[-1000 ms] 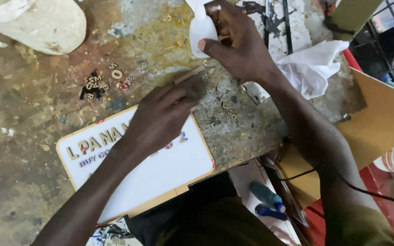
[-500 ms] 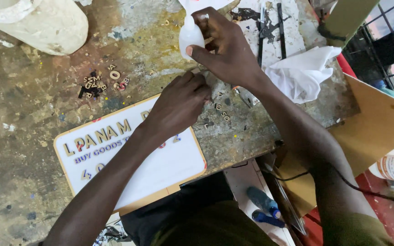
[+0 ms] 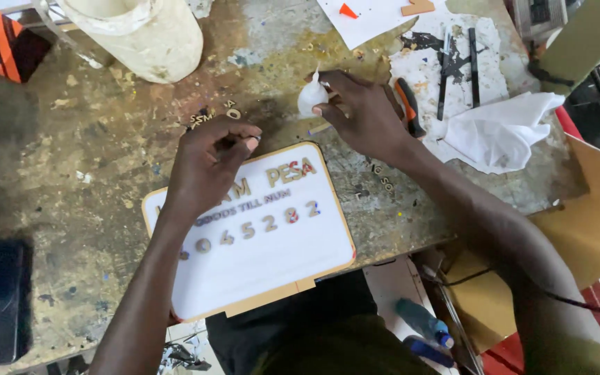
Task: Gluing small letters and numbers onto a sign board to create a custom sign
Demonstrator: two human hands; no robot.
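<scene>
Clearly I count one white rectangular signboard with wooden edge (image 3: pixel 265 257) on the stained workbench (image 3: pixel 71 167). My left hand (image 3: pixel 206 163) above it pinches something hidden; my right hand (image 3: pixel 359 114) squeezes one small white glue bottle (image 3: pixel 311 97).

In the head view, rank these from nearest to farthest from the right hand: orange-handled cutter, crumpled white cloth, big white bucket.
From the right hand:
1. Orange-handled cutter, right beside the hand, on its right.
2. Crumpled white cloth, further right on the bench.
3. Big white bucket, far upper left corner.

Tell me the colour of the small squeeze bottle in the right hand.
White, seen in the head view: the squeeze bottle is pinched in the right hand.
</scene>
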